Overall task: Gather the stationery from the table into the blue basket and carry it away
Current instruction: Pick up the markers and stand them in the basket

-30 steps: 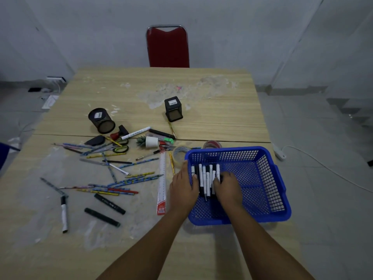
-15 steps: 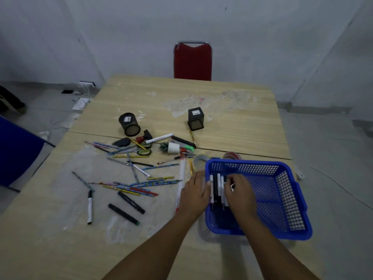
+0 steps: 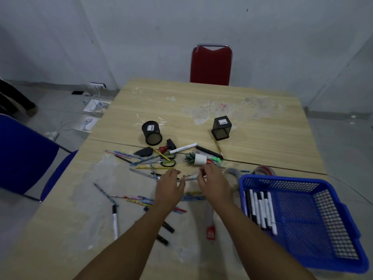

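Stationery (image 3: 153, 172) is scattered across the surface (image 3: 262, 138), with a row of markers (image 3: 260, 209) laid in the blue basket (image 3: 343, 257) at the right. Both the left hand (image 3: 170, 189) and right hand (image 3: 214, 183) are held over the pencil pile, each grip released and empty. The gathering step is judged under way; a closing pinch on loose pencils is called for next.

A plain office or meeting room; wooden table (image 3: 252, 126), red chair (image 3: 211, 65), bare grey walls.
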